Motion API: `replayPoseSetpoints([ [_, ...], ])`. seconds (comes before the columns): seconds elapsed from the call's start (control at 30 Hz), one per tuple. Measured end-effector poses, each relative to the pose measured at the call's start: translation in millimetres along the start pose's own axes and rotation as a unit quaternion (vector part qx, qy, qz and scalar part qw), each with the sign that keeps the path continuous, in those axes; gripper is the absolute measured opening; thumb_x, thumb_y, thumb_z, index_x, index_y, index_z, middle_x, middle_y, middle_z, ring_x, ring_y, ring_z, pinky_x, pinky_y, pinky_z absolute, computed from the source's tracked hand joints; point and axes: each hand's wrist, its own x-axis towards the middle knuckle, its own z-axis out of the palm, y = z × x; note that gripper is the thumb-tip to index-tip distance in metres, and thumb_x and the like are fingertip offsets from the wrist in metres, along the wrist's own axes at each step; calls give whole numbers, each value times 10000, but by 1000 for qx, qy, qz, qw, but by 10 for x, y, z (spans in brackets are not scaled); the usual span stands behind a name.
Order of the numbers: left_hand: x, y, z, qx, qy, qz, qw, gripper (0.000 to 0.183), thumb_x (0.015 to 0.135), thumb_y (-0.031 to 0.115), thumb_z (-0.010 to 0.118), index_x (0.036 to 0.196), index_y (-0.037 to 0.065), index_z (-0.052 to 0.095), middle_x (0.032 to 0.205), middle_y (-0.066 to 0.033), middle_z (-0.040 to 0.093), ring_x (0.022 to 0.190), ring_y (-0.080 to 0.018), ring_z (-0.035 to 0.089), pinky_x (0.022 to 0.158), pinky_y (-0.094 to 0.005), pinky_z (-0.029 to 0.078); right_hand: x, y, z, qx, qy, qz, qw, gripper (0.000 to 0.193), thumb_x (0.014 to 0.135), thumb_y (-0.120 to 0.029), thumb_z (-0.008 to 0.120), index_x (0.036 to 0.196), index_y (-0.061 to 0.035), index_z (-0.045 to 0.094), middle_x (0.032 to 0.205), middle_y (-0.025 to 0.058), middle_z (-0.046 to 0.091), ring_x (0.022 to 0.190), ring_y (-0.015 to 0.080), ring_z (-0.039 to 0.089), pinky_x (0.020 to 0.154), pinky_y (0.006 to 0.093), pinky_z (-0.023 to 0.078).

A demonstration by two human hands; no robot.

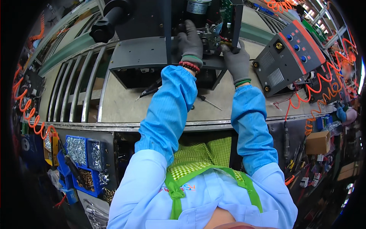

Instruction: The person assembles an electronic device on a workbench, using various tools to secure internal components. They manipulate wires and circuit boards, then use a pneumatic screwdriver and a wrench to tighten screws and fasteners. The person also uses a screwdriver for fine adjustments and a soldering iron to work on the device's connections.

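Note:
A dark metal machine housing (141,53) lies on the workbench, its insides exposed between upright frame edges. My left hand (190,45), in a grey glove, reaches into it beside small metal parts (209,40) and below a black cylindrical motor-like part (197,7). Its fingers are bent, and what they grip is hidden. My right hand (237,63), also gloved, closes around the lower end of the dark upright frame post (236,24) at the right side. Below the housing lie a thin screwdriver (211,103) and a black-handled tool (150,90).
A grey-and-red machine with blue knobs (291,53) stands at the right. Metal rollers (78,84) run at the left. Blue bins of screws (78,149) sit lower left. Orange coiled hoses (28,107) hang on both sides. A cardboard box (318,142) is lower right.

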Motion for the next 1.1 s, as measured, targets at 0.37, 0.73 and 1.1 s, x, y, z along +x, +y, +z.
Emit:
replayPoseSetpoints([
  [0.37,-124,140,-845,201,-300,257,896,753,848,484,607,1385,26,344,1248,-256,531,1193,-384,511,1003,-430,415,66,92,31,-54,-15,-33,998,526,807,-407,695,1203,-87,565,949,174,694,929,342,668,790,414,507],
  [0.73,-1218,-492,-3555,347,-375,205,835,470,887,359,582,1235,45,549,1162,-169,598,1047,-335,585,877,-420,482,201,250,-57,32,-118,-36,992,394,867,-304,678,1141,-24,633,927,57,675,849,120,617,748,294,477],
  [1.1,-1878,-224,-6340,664,88,-68,739,273,891,280,571,1058,75,637,954,-144,656,918,-335,623,791,-422,490,514,554,-69,-17,-139,-25,990,466,866,-353,680,1128,31,651,980,80,683,883,129,606,787,301,479],
])
